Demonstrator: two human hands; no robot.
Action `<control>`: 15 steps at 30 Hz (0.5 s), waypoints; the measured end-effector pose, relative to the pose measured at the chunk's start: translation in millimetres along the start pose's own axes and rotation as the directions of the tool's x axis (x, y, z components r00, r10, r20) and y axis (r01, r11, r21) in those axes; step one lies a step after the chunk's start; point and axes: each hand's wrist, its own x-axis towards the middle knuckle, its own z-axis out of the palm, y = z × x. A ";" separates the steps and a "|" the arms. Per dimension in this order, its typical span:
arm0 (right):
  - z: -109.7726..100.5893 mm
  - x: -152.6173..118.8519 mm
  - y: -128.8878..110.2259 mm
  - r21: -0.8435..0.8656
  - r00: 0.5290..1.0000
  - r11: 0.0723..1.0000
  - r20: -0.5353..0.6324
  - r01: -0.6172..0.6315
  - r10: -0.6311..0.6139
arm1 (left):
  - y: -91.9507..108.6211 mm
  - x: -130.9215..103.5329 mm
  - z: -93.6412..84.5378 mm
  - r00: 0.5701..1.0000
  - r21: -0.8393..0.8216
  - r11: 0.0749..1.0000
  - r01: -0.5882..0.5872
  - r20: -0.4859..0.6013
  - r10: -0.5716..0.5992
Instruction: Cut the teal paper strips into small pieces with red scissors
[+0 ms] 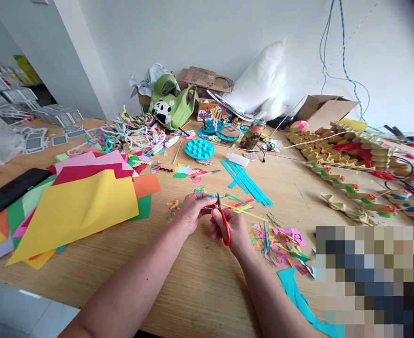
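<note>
My right hand [232, 230] is closed on a pair of red-handled scissors [225, 227], its blades pointing up and away from me. Beside it, my left hand [193, 212] pinches a small blue strip of paper [212, 196] close to the blades. How far the strip sits between the blades is too small to tell. Tiny coloured paper dots [173, 208] lie just left of my left hand. Thin coloured paper strips [240, 204] are spread behind my right hand, and wider blue strips [247, 182] lie farther back.
Coloured paper sheets [87, 206] are stacked at left near a black phone-like object [15, 190]. Paper scraps [280, 246] lie right of my hands. Farther back are a blue paper disc [199, 149], a jar [252, 136], a green panda bag [173, 103] and egg-carton pieces [351, 188].
</note>
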 end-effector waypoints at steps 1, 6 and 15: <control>0.2 0.0 -0.4 0.000 1.000 1.000 0.002 -0.001 0.001 | -0.2 0.1 0.1 1.000 -0.007 1.000 0.000 -0.012 0.000; 1.1 -2.1 -3.0 -0.011 1.000 1.000 0.001 0.004 -0.004 | -1.5 1.0 -0.1 0.998 -0.056 0.998 -0.006 -0.070 0.002; 2.2 -2.2 -1.3 0.016 1.000 1.000 -0.014 0.014 -0.013 | -5.1 1.1 2.2 1.000 -0.135 0.991 0.020 -0.020 -0.022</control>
